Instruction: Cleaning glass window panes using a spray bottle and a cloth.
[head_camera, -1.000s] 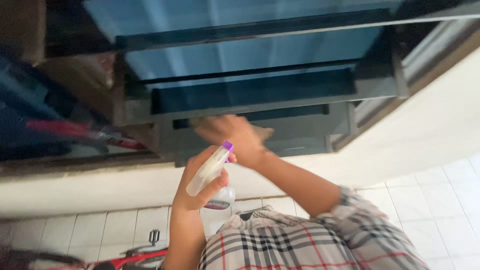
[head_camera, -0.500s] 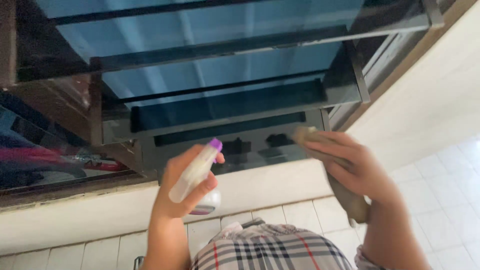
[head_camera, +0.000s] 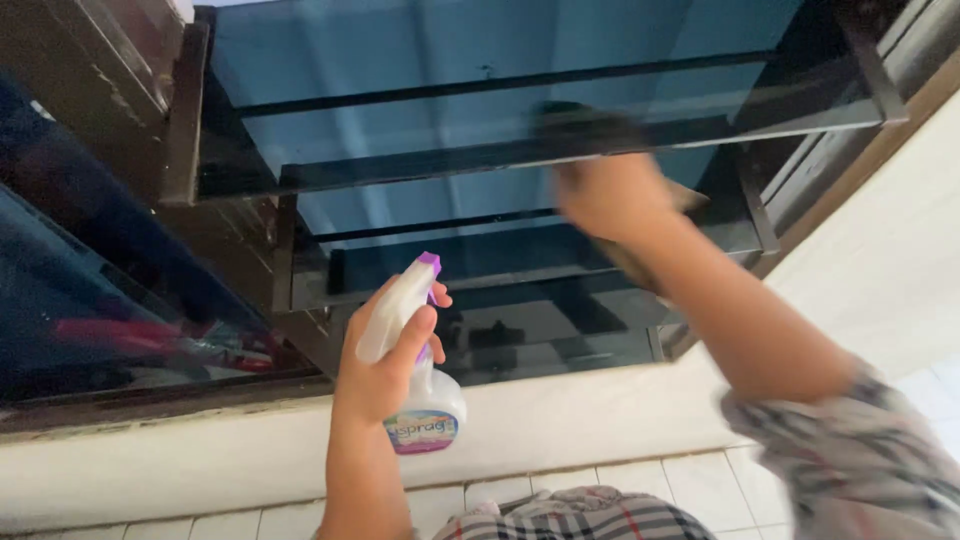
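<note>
Left hand: wrapped around the neck of a spray bottle, fingers closed on it, forefinger lying along the trigger.
Spray bottle: held upright in front of the white wall under the window, white body, purple tip pointing up toward the glass, coloured label at the bottom.
Right hand: raised and blurred, pressed against a glass slat; fingers closed on a cloth, a brownish end hanging below the wrist.
Cloth: between the palm and the glass, mostly hidden by the hand.
Window: tinted blue slats tilted in a dark frame, stacked one above another.
Right sleeve: plaid, pushed up past the forearm.
Floor: white tiles at the bottom edge.
Behind the left pane: red blurred shape, too unclear to tell.
</note>
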